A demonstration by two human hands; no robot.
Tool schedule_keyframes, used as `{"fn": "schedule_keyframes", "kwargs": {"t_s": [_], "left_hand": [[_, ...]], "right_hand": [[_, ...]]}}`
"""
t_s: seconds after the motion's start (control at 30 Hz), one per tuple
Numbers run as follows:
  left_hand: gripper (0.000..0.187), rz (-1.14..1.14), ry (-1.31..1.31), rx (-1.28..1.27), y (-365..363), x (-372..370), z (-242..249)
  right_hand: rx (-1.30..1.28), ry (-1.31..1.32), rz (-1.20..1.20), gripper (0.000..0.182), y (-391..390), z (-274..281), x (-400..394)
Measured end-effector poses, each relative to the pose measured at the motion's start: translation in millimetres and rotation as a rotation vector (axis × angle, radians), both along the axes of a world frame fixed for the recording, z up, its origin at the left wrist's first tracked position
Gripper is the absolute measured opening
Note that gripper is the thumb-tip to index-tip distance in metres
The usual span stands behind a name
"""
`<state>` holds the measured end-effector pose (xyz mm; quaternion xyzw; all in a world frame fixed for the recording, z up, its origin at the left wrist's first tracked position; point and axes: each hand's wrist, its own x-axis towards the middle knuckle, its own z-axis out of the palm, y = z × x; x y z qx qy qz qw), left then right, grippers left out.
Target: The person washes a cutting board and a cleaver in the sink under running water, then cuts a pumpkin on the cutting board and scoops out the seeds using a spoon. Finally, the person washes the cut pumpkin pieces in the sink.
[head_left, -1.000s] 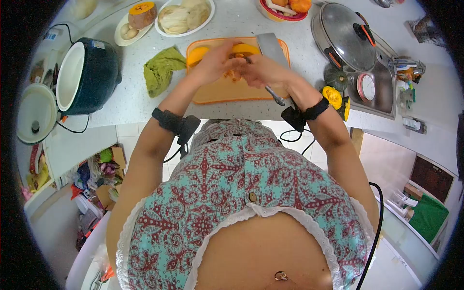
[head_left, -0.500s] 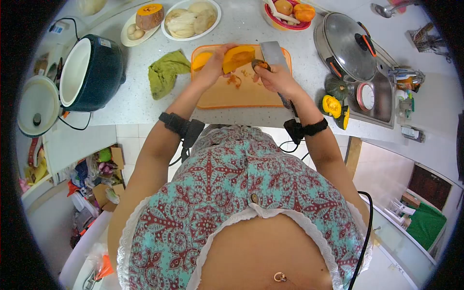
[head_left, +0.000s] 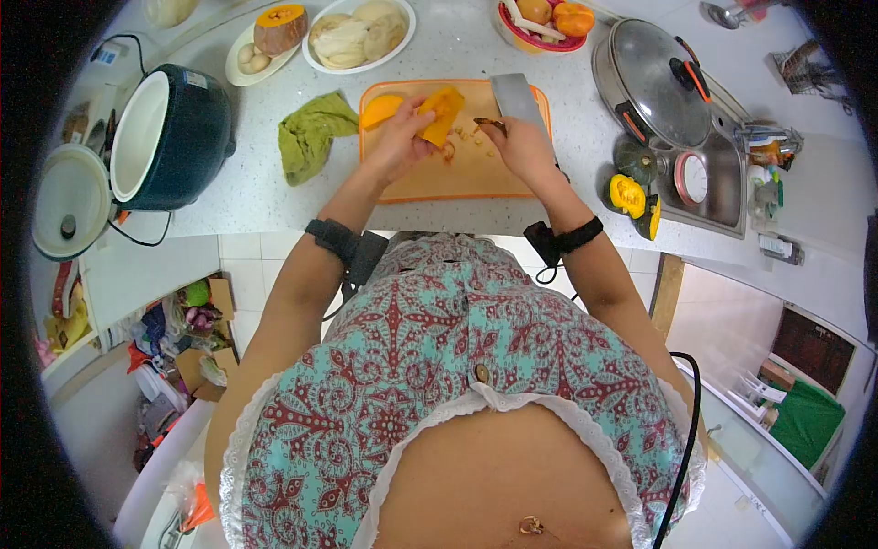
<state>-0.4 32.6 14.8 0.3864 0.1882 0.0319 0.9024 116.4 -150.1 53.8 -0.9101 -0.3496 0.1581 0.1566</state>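
My left hand (head_left: 401,145) is wrapped round a piece of orange pumpkin (head_left: 443,112), tilted above the cutting board (head_left: 457,181). In my closed right hand (head_left: 523,146) is a spoon (head_left: 491,123), its dark bowl pointing left toward the pumpkin but apart from it. Another pumpkin piece (head_left: 380,111) lies on the board's left side. Scraps of pumpkin pulp (head_left: 448,154) are scattered on the board between my hands. Behind my right hand, at the board's right edge, rests a cleaver (head_left: 514,99), partly hidden by that hand.
Left of the board lies a green cloth (head_left: 315,135), beside a dark pot (head_left: 192,137). A plate of pale food (head_left: 358,37) and a red basket (head_left: 540,41) stand behind. To the right are a lidded pan (head_left: 654,87), cut green squash (head_left: 628,197) and the sink (head_left: 727,197).
The spoon has moved away from the pumpkin piece, and its bowl has turned. My left hand has tilted the piece more upright and shifted it slightly left and down.
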Motion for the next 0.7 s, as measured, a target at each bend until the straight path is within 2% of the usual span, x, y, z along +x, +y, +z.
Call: {"fn": "schedule_keyframes", "kwargs": {"t_s": [0.17,0.27,0.33,0.37,0.43,0.47,0.53,0.57,0.63,0.67,0.7], "left_hand": [[0.044,-0.102,-0.129,-0.068,3.5,-2.4,-11.2],[0.044,-0.135,-0.144,-0.088,7.1,-2.8,-14.1],[0.043,-0.143,-0.135,-0.101,4.0,-3.3,-10.7],[0.042,-0.056,-0.126,-0.116,-0.4,-4.7,-7.5],[0.041,0.033,-0.117,-0.128,-2.0,-5.5,-5.6],[0.042,0.042,-0.109,-0.140,-1.4,-5.8,-6.7],[0.043,0.049,-0.102,-0.150,-1.6,-6.0,-5.6],[0.045,0.038,-0.073,-0.123,-2.6,-7.2,-4.1],[0.046,0.027,-0.044,-0.094,-4.5,-8.9,-0.7],[0.044,0.037,-0.036,0.019,-6.0,-9.2,0.6],[0.042,0.047,-0.027,0.132,-7.9,-9.7,1.8]], "right_hand": [[0.059,-0.082,-0.026,0.035,-1.3,-15.9,3.3],[0.052,-0.137,0.064,0.036,-2.8,-30.0,10.2],[0.001,-0.094,0.009,0.035,1.2,-12.1,2.8],[0.001,-0.094,0.008,0.035,3.2,1.5,-0.7],[-0.240,-0.041,-0.025,0.034,9.7,33.9,-8.1],[-0.240,-0.041,-0.025,0.034,5.7,19.6,-4.2],[0.085,-0.204,0.078,0.038,-3.1,-12.3,4.6],[0.086,-0.204,0.078,0.038,-5.0,-18.7,7.0],[0.206,0.135,-0.034,0.035,-2.5,-13.4,5.5],[0.207,0.135,-0.033,0.035,-1.5,-11.2,4.3],[0.283,0.267,-0.074,0.033,0.5,-4.7,0.4]]}}
